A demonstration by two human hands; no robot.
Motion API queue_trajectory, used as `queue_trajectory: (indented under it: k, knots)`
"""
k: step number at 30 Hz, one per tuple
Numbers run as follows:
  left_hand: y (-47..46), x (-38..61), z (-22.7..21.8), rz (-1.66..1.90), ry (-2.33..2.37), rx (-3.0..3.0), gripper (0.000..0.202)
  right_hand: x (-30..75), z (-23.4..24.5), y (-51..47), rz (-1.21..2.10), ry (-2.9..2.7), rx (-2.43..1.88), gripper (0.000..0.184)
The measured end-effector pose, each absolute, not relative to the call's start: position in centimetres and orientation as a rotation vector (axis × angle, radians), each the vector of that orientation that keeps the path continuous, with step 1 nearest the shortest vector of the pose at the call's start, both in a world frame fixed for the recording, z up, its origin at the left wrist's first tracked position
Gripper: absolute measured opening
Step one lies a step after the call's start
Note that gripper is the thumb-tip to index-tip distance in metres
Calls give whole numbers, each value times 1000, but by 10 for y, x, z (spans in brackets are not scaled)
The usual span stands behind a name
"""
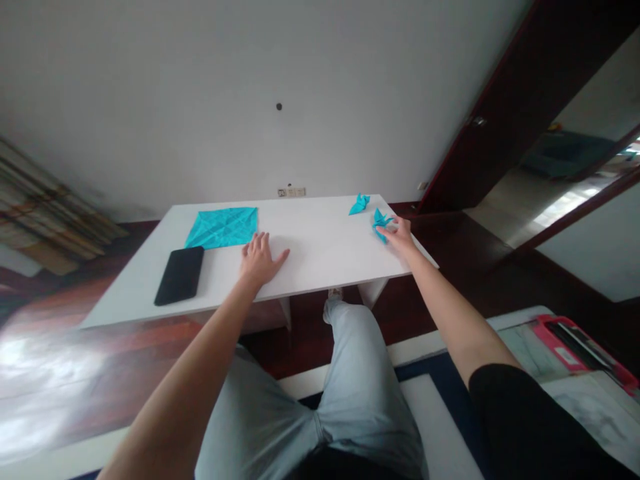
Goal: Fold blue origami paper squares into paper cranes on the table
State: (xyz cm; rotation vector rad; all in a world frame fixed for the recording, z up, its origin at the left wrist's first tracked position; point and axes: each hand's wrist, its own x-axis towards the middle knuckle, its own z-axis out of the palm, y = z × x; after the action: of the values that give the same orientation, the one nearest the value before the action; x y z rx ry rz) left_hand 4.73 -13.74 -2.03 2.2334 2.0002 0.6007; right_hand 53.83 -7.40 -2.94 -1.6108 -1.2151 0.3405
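Note:
My right hand (399, 236) pinches a blue folded paper crane (381, 220) at the right end of the white table (315, 247). A second blue paper crane (359, 204) stands a little behind it, near the table's back edge. My left hand (260, 259) lies flat on the table with its fingers spread and nothing in them. Its fingertips are close to the corner of a creased sheet of blue paper (223, 227); whether they touch it I cannot tell.
A black tablet-like slab (180, 275) lies at the table's left, near the front edge. The wall with a power socket (291, 192) rises behind the table. To my right, a pink tray (585, 350) with dark sticks sits beside papers.

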Motion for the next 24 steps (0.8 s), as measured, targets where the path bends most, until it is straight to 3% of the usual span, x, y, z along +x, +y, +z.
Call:
queue_trajectory:
  k: [4,9,15,20,24]
  knots:
    - [-159,52,-21,565,1964,2248,95,510,-25,-64,354,-1336,-1480,51]
    - [-174,58,-18,643,1896,2201,93,462,-19,-68,416,-1312,-1370,54]
    - [-170,56,-17,918,1851,2177,65,335,-32,-84,676,-1432,-1157,65]
    - [-156,61,-26,1160,1408,2015,58,270,-27,-98,981,-1585,-979,64]
    - [-137,64,-34,1320,1248,1700,28,266,-21,-100,993,-1659,-973,64]
